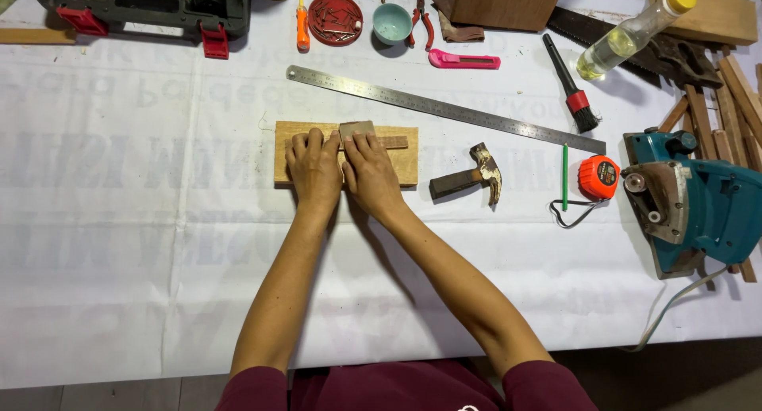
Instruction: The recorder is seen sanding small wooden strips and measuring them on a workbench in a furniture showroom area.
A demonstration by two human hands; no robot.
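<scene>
Pale wood board point(346, 153) lies mid-table; my left hand point(314, 170) pins it flat while my right hand point(370, 173) pinches a sandpaper scrap point(356, 128). Stiff, light, best held at its edges.

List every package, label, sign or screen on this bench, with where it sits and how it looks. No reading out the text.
Banner: white printed sheet covering the whole bench as a cloth, faint grey mirrored lettering showing through.
Bottle: clear plastic, yellow cap, yellowish liquid, lying tilted at the far right; no label visible.
Tool case: black with red latches, far left corner.
Tape measure: orange, round, right of the hammer; label too small to make out.
No screens.
</scene>
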